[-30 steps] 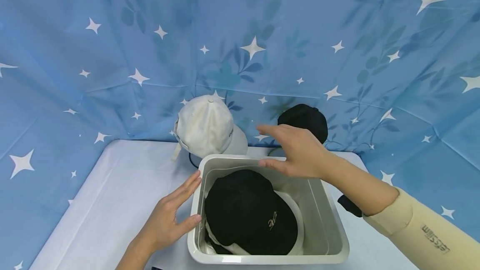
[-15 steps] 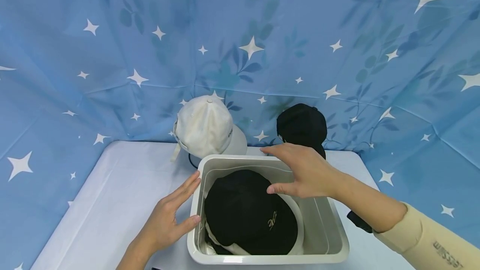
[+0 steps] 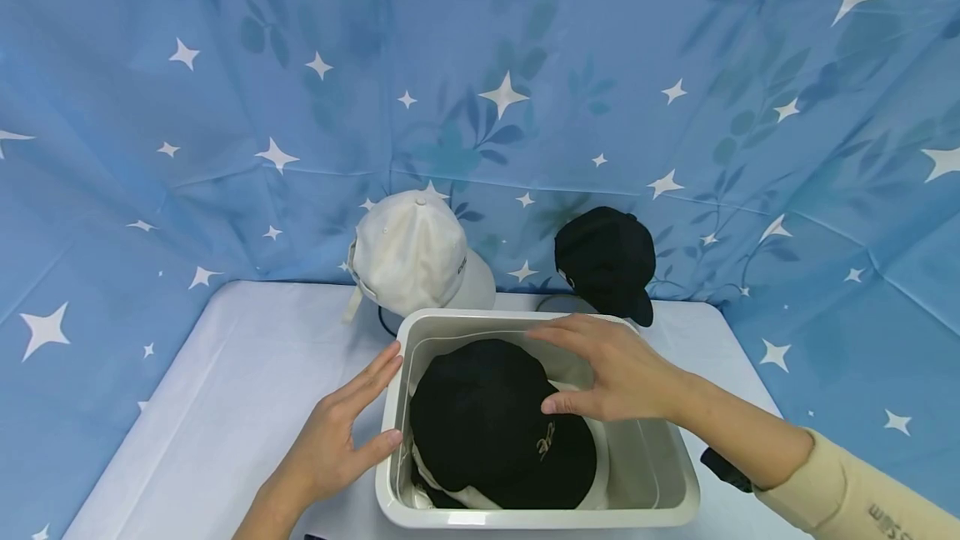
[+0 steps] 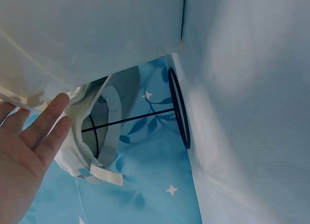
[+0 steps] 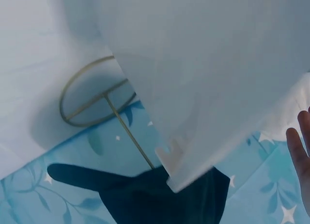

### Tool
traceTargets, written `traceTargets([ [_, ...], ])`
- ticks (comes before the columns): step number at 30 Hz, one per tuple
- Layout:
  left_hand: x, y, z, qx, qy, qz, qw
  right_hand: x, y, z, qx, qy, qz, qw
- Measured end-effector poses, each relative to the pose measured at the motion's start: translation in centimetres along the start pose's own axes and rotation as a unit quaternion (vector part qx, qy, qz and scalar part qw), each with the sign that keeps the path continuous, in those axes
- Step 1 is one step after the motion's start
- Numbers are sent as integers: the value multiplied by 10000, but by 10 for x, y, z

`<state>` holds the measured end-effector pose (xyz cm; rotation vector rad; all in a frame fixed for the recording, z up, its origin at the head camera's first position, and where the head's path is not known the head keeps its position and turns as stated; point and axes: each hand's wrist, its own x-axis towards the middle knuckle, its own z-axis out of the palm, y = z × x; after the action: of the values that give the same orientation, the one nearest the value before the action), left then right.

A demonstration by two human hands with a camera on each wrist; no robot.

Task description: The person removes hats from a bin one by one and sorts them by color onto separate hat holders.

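Observation:
A light grey plastic bin (image 3: 540, 519) stands at the front of the table, holding a black baseball cap (image 3: 476, 411) on top of pale and dark headwear. My left hand (image 3: 333, 432) touches the bin's left rim with extended fingers and spread thumb. Over the bin's right half hovers my right hand (image 3: 618, 369), fingers extended and thumb apart, its thumb tip overlapping the cap's brim in the head view. That hand holds nothing. In the left wrist view, the left fingers (image 4: 53, 136) lie under the bin's edge. Only some right fingers (image 5: 302, 141) show in the right wrist view.
Behind the bin, a white cap (image 3: 411, 252) hangs on a black wire stand (image 4: 183, 117). A second black cap (image 3: 606, 261) sits on a gold wire stand (image 5: 128, 129) at the back right. A starry blue curtain (image 3: 480, 48) borders the white-covered table (image 3: 247, 382).
My right hand has come down and toward me, from in front of the back black cap to over the bin. The left hand has stayed at the rim.

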<state>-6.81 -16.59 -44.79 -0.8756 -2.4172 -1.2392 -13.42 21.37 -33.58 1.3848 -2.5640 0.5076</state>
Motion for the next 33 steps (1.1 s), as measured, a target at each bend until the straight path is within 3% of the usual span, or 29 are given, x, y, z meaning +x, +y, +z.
traceTargets([
  [5,1,0,1,-7,20,49,10000,-4,0,9,46,44,-47,10000],
  [16,1,1,1,52,-8,18,10000,-10,-2,22,322,-325,452,9979],
  [25,-1,-1,0,-14,-7,-7,10000,-7,-2,34,407,-221,196,9987],
  [33,0,-1,0,-43,12,69,10000,-8,-2,41,488,-167,207,9985],
])
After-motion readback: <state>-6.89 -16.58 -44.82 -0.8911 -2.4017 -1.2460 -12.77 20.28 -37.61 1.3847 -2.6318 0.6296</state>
